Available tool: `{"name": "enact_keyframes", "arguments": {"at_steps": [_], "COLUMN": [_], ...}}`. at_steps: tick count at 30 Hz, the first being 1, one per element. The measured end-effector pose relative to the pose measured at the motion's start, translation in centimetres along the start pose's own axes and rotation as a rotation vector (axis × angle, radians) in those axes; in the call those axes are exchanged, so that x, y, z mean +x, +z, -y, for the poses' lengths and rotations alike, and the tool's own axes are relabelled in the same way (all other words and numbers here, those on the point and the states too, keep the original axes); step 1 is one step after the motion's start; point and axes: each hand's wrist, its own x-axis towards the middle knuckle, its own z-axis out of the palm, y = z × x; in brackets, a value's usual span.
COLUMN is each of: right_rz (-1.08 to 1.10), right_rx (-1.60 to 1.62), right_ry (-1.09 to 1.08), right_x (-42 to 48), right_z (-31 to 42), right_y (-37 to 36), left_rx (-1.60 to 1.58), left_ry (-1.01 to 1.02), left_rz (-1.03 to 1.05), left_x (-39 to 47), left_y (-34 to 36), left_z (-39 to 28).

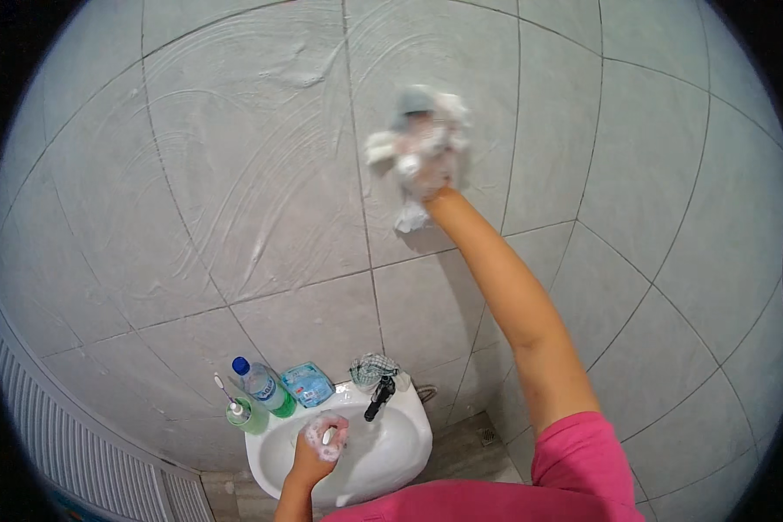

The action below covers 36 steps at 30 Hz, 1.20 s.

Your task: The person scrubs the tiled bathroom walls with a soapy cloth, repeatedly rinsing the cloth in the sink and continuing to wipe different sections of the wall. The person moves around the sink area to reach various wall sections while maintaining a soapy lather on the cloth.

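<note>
My right hand [430, 153] presses a foamy cloth [417, 101] to the grey tiled wall [287, 196]; hand and cloth are blurred and thick with suds. Curved streaks of foam mark the tiles to its left. Low in the view, my left hand [326, 437], also covered in suds, is curled around a small white object [328, 435], perhaps a bar of soap. It is over the left part of the white washbasin [398, 473]. How much of the white object lies inside the fingers is hidden.
Along the basin's back rim stand a green cup [254, 421] with a toothbrush, a plastic bottle [267, 391] of green liquid, a blue packet [308, 385], a black faucet [381, 397] and a checked cloth [370, 370]. A ribbed panel [85, 450] is at lower left, a floor drain [487, 436] right of the basin.
</note>
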Motion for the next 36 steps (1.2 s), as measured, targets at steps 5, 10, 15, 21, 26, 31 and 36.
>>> {"name": "enact_keyframes", "arguments": {"at_steps": [5, 10, 15, 21, 26, 31, 36], "right_rz": [0.427, -0.311, -0.435, -0.096, 0.365, -0.019, -0.352], "right_rx": [-0.223, -0.234, -0.249, 0.268, 0.465, 0.189, -0.165], "right_ry": [0.142, 0.354, 0.722, 0.549, 0.396, 0.429, 0.6], "right_x": [4.5, 3.7, -9.2, -19.3, -13.6, -10.5, -11.8], "right_z": [-2.4, -7.7, -3.8, 7.7, 2.9, -0.4, 1.4], "right_y": [-3.1, -7.8, -8.0, -3.6, -2.9, -4.7, -5.3], "left_rx": [-0.005, 0.046, 0.035, 0.035, 0.049, 0.081, 0.111], "left_ry": [0.042, 0.024, -0.035, -0.029, -0.022, -0.032, -0.107], "left_rz": [0.028, 0.053, 0.021, 0.045, 0.059, 0.019, 0.002], "left_x": [0.7, -0.1, -1.5, -0.5, -0.3, -1.0, -2.4], "left_y": [0.9, 0.4, -0.6, -0.3, -0.8, -1.4, -2.6], "left_z": [-1.3, -1.6, -0.6, -1.1, -1.4, -1.4, -0.8]}}
